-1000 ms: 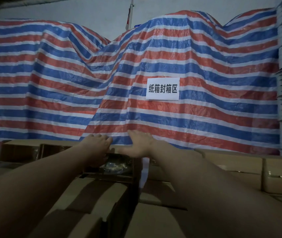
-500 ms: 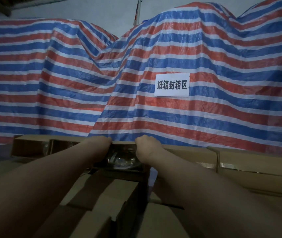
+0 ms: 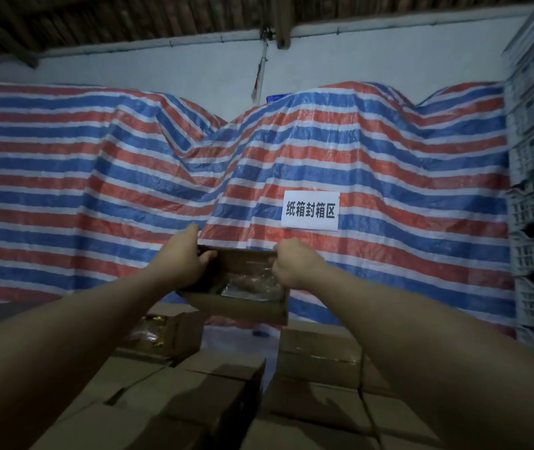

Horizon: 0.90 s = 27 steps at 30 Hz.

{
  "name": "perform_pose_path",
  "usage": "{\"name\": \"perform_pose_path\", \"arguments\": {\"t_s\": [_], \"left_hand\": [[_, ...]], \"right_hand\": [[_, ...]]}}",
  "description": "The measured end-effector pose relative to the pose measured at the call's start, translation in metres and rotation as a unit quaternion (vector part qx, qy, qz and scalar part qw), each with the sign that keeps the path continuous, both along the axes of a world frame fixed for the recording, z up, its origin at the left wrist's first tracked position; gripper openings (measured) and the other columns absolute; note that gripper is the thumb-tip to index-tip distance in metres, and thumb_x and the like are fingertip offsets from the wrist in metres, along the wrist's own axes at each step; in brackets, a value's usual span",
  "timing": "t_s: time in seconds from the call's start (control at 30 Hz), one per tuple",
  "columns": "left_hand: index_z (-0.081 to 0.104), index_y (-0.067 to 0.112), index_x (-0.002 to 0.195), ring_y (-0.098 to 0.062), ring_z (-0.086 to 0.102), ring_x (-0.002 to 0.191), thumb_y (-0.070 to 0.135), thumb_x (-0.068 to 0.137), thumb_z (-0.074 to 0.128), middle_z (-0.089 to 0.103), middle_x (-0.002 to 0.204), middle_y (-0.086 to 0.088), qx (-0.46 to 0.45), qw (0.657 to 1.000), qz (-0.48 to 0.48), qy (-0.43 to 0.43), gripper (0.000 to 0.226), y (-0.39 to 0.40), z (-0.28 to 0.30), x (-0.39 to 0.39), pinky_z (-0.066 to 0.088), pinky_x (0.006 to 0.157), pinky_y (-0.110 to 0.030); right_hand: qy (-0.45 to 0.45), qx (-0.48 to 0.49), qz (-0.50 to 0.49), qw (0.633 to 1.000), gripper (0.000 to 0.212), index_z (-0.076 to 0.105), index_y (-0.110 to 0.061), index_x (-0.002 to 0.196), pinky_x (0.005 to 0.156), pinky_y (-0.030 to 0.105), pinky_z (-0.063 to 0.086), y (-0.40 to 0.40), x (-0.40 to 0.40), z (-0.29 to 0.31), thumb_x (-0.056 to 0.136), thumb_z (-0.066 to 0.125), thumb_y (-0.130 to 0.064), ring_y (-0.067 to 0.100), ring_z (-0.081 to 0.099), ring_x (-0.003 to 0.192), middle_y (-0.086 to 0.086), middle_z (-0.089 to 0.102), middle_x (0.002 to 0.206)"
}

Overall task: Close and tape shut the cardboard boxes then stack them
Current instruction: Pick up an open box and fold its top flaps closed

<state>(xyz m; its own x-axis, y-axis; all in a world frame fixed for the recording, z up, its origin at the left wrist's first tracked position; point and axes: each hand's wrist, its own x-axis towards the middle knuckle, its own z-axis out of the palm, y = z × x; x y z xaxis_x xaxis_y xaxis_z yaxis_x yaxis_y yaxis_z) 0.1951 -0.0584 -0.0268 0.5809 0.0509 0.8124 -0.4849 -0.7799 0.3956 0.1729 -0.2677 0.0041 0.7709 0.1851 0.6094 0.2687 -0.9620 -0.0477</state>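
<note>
Below the white sign (image 3: 310, 211), left hand (image 3: 184, 262) and right hand (image 3: 295, 264) grasp an open cardboard box (image 3: 239, 295) by its far rim, above other boxes.

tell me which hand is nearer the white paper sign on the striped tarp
Right. The right hand grips the open cardboard box at its right edge, just below and left of the white paper sign. The left hand grips the box's left edge, farther left.

Head view: forward, slightly downward, arm's-reach close.

White paper sign (image 3: 310, 210) on striped tarp (image 3: 96, 177): "纸箱封箱区".
</note>
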Motion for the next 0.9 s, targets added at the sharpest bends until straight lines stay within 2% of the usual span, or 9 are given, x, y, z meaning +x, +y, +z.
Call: {"name": "perform_pose_path", "arguments": {"t_s": [0.07,0.17,0.27,0.37,0.53,0.63,0.73,0.8,0.9], "left_hand": [[0.052,0.018,0.115,-0.017,0.058,0.093,0.029,0.095,0.062,0.061,0.105,-0.001,-0.039,0.999,-0.023,-0.006,0.025,-0.004,0.015,-0.028,0.047,0.074,-0.029],[0.059,0.019,0.108,-0.013,0.059,0.090,0.034,0.094,0.062,0.060,0.099,0.001,-0.104,0.990,-0.098,0.014,0.022,-0.012,0.033,-0.076,0.046,0.067,-0.024],[0.060,0.024,0.114,-0.016,0.059,0.099,0.043,0.094,0.059,0.062,0.108,0.000,-0.148,0.961,-0.211,0.103,0.027,-0.027,0.048,-0.130,0.049,0.085,-0.033],[0.059,0.029,0.115,-0.020,0.058,0.108,0.046,0.098,0.049,0.061,0.116,-0.002,-0.139,0.935,-0.292,0.147,0.026,-0.046,0.051,-0.180,0.046,0.095,-0.039],[0.066,0.037,0.116,-0.015,0.060,0.114,0.063,0.099,0.025,0.071,0.116,0.007,-0.204,0.851,-0.461,0.149,0.051,-0.081,0.035,-0.245,0.041,0.098,-0.037],[0.053,0.035,0.135,-0.015,0.055,0.119,0.082,0.082,0.028,0.059,0.133,0.006,-0.228,0.823,-0.495,0.163,0.075,-0.101,0.022,-0.263,0.040,0.100,-0.036],[0.048,0.035,0.131,-0.019,0.055,0.118,0.090,0.055,0.048,0.053,0.136,0.000,-0.229,0.838,-0.472,0.155,0.094,-0.117,0.004,-0.275,0.042,0.103,-0.041],[0.049,0.043,0.120,-0.013,0.064,0.104,0.095,0.044,0.057,0.058,0.127,0.005,-0.186,0.859,-0.461,0.124,0.093,-0.123,-0.010,-0.282,0.051,0.085,-0.031],[0.050,0.066,0.104,-0.003,0.069,0.090,0.091,0.047,0.063,0.068,0.104,0.016,-0.171,0.866,-0.463,0.085,0.063,-0.131,-0.025,-0.290,0.055,0.065,-0.022]], "right_hand": [[-0.006,0.031,0.010,0.999,0.012,0.061,-0.010,0.099,0.075,0.036,0.054,-0.009,-0.033,0.017,0.100,0.051,-0.016,0.024,0.062,0.088,0.009,0.063,0.098],[0.004,0.053,0.015,0.998,0.017,0.061,-0.011,0.090,0.070,0.035,0.055,-0.027,-0.085,0.038,0.101,0.050,-0.015,0.025,0.065,0.084,0.012,0.065,0.093],[0.023,0.073,0.007,0.997,0.019,0.063,-0.007,0.089,0.058,0.032,0.054,-0.049,-0.138,0.055,0.101,0.049,-0.012,0.029,0.069,0.075,0.016,0.066,0.084],[0.039,0.111,0.006,0.993,0.017,0.065,-0.006,0.092,0.062,0.034,0.061,-0.074,-0.188,0.067,0.101,0.053,-0.013,0.027,0.073,0.072,0.017,0.070,0.088],[0.088,0.154,-0.004,0.984,0.021,0.067,-0.002,0.100,0.076,0.041,0.064,-0.120,-0.260,0.079,0.102,0.051,-0.015,0.033,0.076,0.079,0.017,0.072,0.091],[0.152,0.170,0.001,0.974,0.025,0.069,-0.003,0.103,0.074,0.037,0.064,-0.142,-0.293,0.081,0.104,0.048,-0.017,0.031,0.077,0.082,0.012,0.077,0.086],[0.224,0.170,0.012,0.959,0.036,0.080,-0.009,0.089,0.073,0.032,0.062,-0.161,-0.322,0.078,0.102,0.046,-0.011,0.028,0.077,0.084,0.007,0.078,0.084],[0.262,0.174,0.018,0.949,0.051,0.081,-0.013,0.065,0.077,0.035,0.060,-0.170,-0.335,0.076,0.099,0.044,-0.005,0.023,0.075,0.074,0.003,0.075,0.071],[0.291,0.181,0.018,0.939,0.061,0.070,-0.015,0.048,0.077,0.036,0.057,-0.177,-0.347,0.071,0.098,0.037,-0.001,0.014,0.063,0.048,-0.003,0.061,0.050]]}}
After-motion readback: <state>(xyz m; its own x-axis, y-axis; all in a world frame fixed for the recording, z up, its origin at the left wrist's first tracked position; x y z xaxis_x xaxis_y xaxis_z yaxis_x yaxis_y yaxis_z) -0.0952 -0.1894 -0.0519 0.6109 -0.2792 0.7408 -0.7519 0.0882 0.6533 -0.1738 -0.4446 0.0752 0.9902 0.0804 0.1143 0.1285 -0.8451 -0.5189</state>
